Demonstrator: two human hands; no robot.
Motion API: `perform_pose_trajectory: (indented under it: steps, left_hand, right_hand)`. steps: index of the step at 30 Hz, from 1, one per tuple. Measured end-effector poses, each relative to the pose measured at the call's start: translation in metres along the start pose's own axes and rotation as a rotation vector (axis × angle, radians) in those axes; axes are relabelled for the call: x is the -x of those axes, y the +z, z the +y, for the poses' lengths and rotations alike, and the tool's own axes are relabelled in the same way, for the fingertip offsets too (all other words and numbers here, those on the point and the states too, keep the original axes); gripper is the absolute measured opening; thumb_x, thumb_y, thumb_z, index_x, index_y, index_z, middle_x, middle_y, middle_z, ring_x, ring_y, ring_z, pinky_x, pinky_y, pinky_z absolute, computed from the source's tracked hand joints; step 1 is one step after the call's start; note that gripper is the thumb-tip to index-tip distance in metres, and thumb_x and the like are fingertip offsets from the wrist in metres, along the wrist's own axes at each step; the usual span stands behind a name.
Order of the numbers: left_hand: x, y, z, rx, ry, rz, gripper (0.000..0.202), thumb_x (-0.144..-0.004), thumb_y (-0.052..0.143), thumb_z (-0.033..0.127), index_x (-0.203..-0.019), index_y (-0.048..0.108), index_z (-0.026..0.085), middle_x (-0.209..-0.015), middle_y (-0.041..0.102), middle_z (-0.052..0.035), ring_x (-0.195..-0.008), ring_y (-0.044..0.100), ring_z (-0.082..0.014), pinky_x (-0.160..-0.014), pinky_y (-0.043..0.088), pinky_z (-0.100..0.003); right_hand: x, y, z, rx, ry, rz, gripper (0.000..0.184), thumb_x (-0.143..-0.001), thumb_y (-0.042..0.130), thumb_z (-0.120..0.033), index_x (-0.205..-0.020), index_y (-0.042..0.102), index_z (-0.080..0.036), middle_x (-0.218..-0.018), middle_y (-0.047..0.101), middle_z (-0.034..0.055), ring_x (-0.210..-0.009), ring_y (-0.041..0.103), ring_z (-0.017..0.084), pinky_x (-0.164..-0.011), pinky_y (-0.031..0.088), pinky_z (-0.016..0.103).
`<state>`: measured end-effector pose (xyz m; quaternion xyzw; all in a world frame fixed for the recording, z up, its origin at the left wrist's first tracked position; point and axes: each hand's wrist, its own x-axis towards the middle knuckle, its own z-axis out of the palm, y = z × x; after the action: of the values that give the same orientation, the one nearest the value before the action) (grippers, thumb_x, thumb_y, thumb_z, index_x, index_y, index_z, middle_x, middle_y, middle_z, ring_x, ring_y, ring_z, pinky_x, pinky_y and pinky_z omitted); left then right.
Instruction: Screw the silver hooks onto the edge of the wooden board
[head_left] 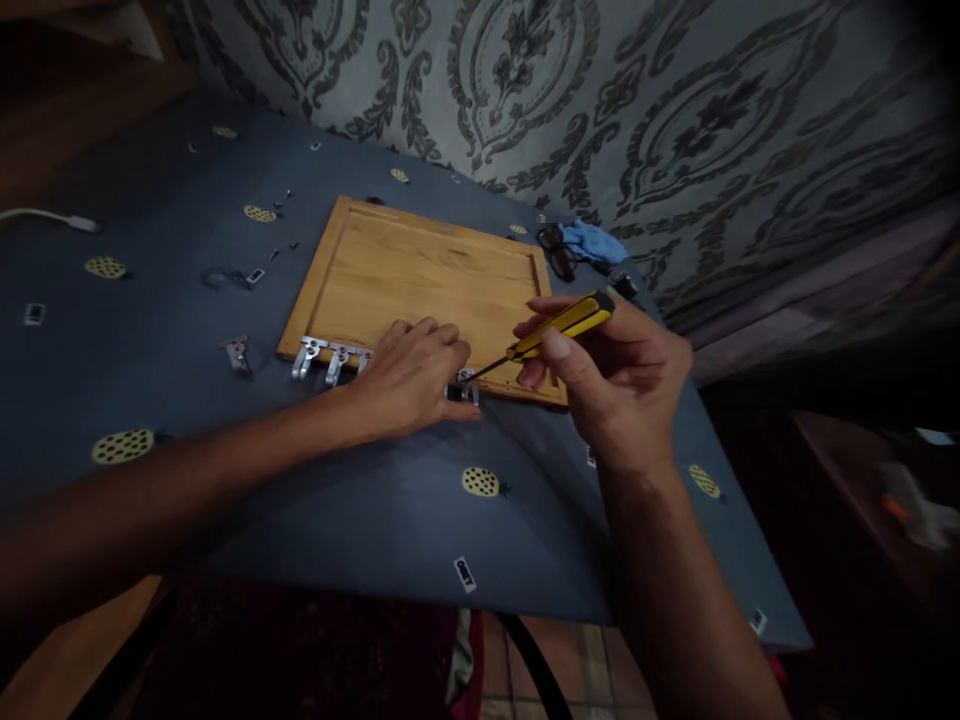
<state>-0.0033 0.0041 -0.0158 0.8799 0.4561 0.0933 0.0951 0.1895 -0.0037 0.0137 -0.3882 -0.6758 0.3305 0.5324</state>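
Observation:
A wooden cabinet door (pixel 435 262) with a raised frame lies flat on the table. Along its near edge sit several metal hinges (pixel 339 362). My left hand (pixel 416 370) presses over that edge, fingers bent on the wood and thumb against one hinge (pixel 466 385), which it partly hides. In my right hand (pixel 626 370) is a yellow and black screwdriver (pixel 562 328), pinched between thumb and fingers. Its shaft slants down to the left, and the tip meets the hinge beside my left thumb. Another hinge (pixel 237 354) lies loose left of the door.
A blue patterned cloth (pixel 300 520) covers the table. Small screws (pixel 283 250) lie beyond the loose hinge. Glasses (pixel 559 252) and a blue cloth (pixel 595 242) rest at the back right, by the wallpapered wall (pixel 525 80). A white cable (pixel 52 217) reaches in from the left.

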Motion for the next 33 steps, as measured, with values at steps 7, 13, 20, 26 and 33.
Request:
perform_pose_trajectory:
  steps: [7,13,20,26,33]
  left_hand:
    - [0.000,-0.001,0.000,0.007,-0.002,-0.017,0.054,-0.092,0.076,0.061,-0.118,0.072,0.014,-0.115,0.071,-0.0125,-0.113,0.063,-0.0334,-0.096,0.045,-0.043]
    - [0.001,0.000,0.000,0.010,0.002,-0.002,0.051,-0.093,0.077,0.059,-0.117,0.072,0.014,-0.116,0.071,-0.0130,-0.114,0.063,-0.0335,-0.096,0.045,-0.043]
    - [0.001,0.000,0.000,0.006,0.007,0.006,0.050,-0.094,0.076,0.058,-0.117,0.071,0.015,-0.115,0.071,-0.0129,-0.113,0.063,-0.0330,-0.095,0.044,-0.042]
    - [0.001,-0.002,0.000,0.009,0.002,-0.007,0.047,-0.093,0.077,0.057,-0.114,0.072,0.015,-0.117,0.071,-0.0128,-0.114,0.062,-0.0327,-0.095,0.044,-0.042]
    - [0.000,-0.001,0.000,0.000,0.000,-0.015,0.046,-0.094,0.077,0.056,-0.113,0.071,0.015,-0.115,0.071,-0.0122,-0.114,0.062,-0.0323,-0.094,0.043,-0.041]
  right_hand:
    - [-0.001,0.005,-0.003,-0.003,0.028,0.041,0.037,-0.072,0.096,-0.049,-0.072,0.071,-0.023,-0.073,0.075,-0.0020,-0.043,0.058,0.009,-0.040,0.051,0.025]
    - [-0.002,0.004,-0.002,0.000,0.013,0.018,0.032,-0.076,0.093,-0.051,-0.090,0.079,-0.025,-0.079,0.077,-0.0009,-0.048,0.063,0.011,-0.047,0.056,0.027]
    - [-0.002,0.008,-0.001,0.057,0.005,0.105,0.038,-0.065,0.100,-0.049,-0.069,0.071,-0.025,-0.061,0.066,-0.0048,-0.043,0.058,0.012,-0.039,0.050,0.026]
    - [-0.002,0.011,0.003,0.024,-0.159,0.276,0.036,-0.076,0.093,-0.044,-0.068,0.065,-0.024,-0.060,0.062,-0.0056,-0.042,0.057,0.010,-0.039,0.047,0.025]
    - [0.002,0.007,0.006,0.109,-0.137,0.200,0.032,-0.085,0.087,-0.047,-0.074,0.063,-0.029,-0.067,0.062,-0.0043,-0.048,0.057,0.013,-0.045,0.047,0.030]
